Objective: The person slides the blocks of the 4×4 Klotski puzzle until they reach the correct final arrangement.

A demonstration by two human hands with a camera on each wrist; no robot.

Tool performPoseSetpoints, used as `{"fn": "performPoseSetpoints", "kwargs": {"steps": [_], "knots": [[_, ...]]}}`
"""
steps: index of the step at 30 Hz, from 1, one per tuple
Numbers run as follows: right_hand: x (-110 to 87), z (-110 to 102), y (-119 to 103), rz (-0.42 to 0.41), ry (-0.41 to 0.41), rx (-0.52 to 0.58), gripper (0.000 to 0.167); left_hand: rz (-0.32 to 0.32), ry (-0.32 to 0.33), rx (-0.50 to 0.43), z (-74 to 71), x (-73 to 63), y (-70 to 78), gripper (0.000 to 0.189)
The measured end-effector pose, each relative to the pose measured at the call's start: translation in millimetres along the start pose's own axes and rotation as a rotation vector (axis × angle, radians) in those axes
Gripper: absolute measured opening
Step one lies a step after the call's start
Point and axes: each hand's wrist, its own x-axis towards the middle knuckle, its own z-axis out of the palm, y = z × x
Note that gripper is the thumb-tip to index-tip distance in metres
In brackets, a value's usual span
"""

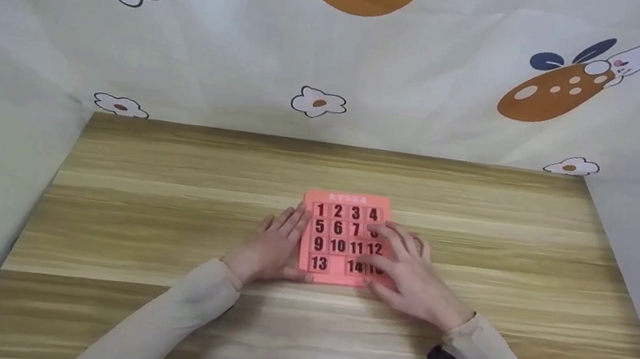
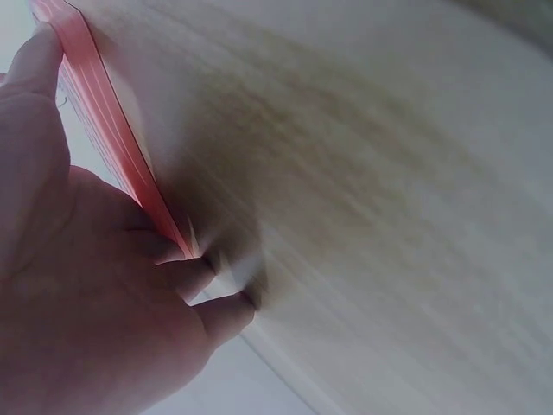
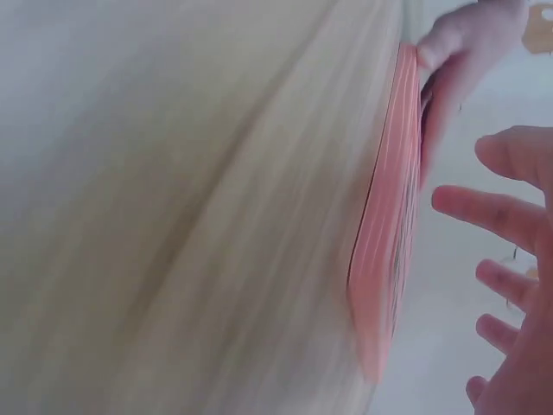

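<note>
A pink number slide puzzle [image 1: 337, 246] lies flat on the table, its black-numbered tiles facing up. Tile 13 sits at the left of the bottom row, then a gap, then 14 and a partly covered 15. My left hand [image 1: 270, 249] rests against the puzzle's left edge with fingers extended; its thumb touches the near left corner, as the left wrist view shows on the pink side wall [image 2: 112, 130]. Over the right side of the board, my right hand [image 1: 416, 279] spreads its fingers and partly hides tile 8. In the right wrist view those fingers [image 3: 488, 212] hold nothing.
The wood-grain table [image 1: 180, 170] extends around the puzzle. A pale curtain [image 1: 227, 36] printed with flowers and a rabbit stands along the back, with pale sides at left and right. A dark object [image 1: 441, 357] is at the right wrist.
</note>
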Motion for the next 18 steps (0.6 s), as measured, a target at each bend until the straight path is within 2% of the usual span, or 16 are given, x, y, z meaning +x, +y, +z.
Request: {"fn": "performPoseSetpoints", "kwargs": {"steps": [2,9,12,15,18], "knots": [[-3.1,-1.3,2.8,0.000,-0.003,-0.016,0.028,0.003,0.005,0.000,-0.3,0.0,0.1,0.113],[2.0,3.8,-4.4,-0.056,-0.086,-0.012,0.043,-0.001,0.002,0.015,-1.2,1.1,-0.1,0.112],[0.1,0.0,-1.8,-0.026,-0.031,0.007,0.038,0.002,0.009,0.002,-0.5,1.6,-0.2,0.113],[-7.8,-6.4,5.5,0.069,0.078,-0.003,0.024,0.000,0.005,0.006,-0.1,1.3,0.0,0.113],[-16.6,-9.3,10.5,0.146,0.116,-0.017,0.017,-0.011,-0.002,0.019,0.0,1.1,-0.1,0.114]]}}
